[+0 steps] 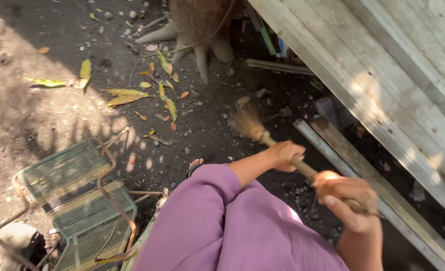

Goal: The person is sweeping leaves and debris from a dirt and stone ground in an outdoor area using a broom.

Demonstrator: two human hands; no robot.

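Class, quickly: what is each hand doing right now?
Left hand: closed around the broom handle.
Right hand: closed around the same handle, nearer its end.

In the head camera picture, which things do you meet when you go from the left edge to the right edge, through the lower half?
Green wire chair → purple sleeve → left hand on the broom handle → right hand gripping the same handle → grey wooden planks.

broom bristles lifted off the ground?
No: the broom bristles press on the dark soil, with the left hand and right hand both closed around its handle.
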